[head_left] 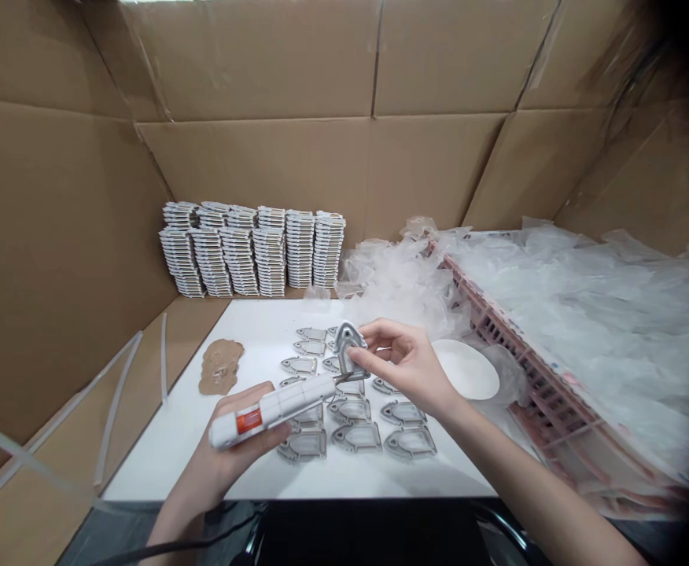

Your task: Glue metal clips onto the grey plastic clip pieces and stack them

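Observation:
My left hand (235, 440) is closed around a white tool with an orange window and a thin tip, which looks like a glue gun (289, 402). Its handle is hidden by the fingers. Between thumb and fingers, my right hand (407, 362) pinches a small grey-and-white rocket-shaped piece (349, 346), tilted up above the table. The tool's tip points at the lower edge of this piece; whether they touch, I cannot tell. Below both hands, several similar rocket-shaped pieces (356, 437) lie in rows on the white table (203, 464).
Stacks of thin white-edged pieces (269, 259) stand at the back left. A brown patch (220, 366) lies on the table's left. To the right are a white round dish (466, 369), a pink basket (533, 369) and many clear plastic bags (604, 314). Cardboard walls (262, 71) surround everything.

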Demonstrator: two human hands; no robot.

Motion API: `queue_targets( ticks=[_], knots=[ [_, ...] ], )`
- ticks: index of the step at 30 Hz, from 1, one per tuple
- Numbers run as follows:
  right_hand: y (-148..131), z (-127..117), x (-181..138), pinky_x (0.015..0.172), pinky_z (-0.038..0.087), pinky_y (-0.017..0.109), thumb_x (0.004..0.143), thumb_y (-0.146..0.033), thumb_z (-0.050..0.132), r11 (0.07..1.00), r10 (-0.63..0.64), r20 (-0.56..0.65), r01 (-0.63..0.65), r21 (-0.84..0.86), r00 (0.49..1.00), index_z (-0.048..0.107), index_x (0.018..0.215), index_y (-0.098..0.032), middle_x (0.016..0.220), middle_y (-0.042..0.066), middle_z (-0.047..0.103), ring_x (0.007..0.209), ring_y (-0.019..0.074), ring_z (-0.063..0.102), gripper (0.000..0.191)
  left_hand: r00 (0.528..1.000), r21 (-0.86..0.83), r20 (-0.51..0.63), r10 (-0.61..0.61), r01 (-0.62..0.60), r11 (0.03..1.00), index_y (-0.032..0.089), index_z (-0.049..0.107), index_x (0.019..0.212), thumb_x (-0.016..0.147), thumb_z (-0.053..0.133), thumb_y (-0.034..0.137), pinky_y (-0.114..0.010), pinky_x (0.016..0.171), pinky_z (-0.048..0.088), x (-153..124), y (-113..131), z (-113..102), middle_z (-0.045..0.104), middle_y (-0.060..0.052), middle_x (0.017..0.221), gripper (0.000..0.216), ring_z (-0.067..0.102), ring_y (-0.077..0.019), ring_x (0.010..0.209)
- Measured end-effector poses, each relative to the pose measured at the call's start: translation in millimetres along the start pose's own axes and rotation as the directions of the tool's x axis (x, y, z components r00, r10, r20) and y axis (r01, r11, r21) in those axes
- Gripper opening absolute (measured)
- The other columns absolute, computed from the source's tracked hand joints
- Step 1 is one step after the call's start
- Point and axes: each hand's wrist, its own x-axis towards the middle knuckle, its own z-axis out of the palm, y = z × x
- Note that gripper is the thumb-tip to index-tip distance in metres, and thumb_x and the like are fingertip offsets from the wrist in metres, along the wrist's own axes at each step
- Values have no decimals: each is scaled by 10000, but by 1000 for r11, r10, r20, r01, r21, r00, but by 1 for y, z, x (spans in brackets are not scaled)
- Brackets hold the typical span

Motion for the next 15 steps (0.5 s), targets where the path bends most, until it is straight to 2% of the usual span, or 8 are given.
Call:
queue_targets(
  ticks=[7, 15],
  knots=[
    [1, 0, 1, 579, 507, 242, 704, -323, 778, 999, 21, 0, -21, 36, 1000, 691, 857, -171, 756, 26, 665, 681, 130, 611, 232, 1000, 17, 7, 26, -26, 1000, 158, 588, 741, 821, 631, 415, -247, 528, 394, 0, -2, -2, 591, -11, 676, 272, 501, -134, 573],
    [-1, 2, 1, 579, 514, 260, 702, -355, 771, 999, 34, -27, -35, -6, 999, 684, 855, -161, 756, 37, 658, 681, 141, 610, 263, 1000, 5, -28, 6, -6, 1000, 159, 634, 779, 797, 664, 372, -247, 543, 409, -1, -2, -2, 627, -15, 701, 216, 522, -145, 593]
  ],
)
